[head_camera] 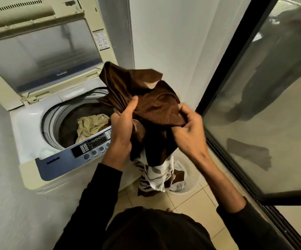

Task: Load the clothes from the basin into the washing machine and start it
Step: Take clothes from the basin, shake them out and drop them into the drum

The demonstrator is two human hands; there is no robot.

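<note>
A top-loading washing machine (38,127) stands at the left with its lid (43,51) raised. A pale yellow cloth (90,126) lies in the drum. Above the drum's right edge I hold a dark brown garment (146,98) with both hands. My left hand (123,121) grips its bunched fabric. My right hand (189,127) pinches another fold. A brown-and-white patterned cloth (155,175) hangs below the brown one. On the floor beneath, a white basin (191,184) holds more clothes, mostly hidden by the hanging fabric.
The blue control panel (92,147) with buttons runs along the machine's front. A white wall (173,42) rises behind. At the right stands a black-framed glass door (254,105). The floor (191,201) is of beige tiles.
</note>
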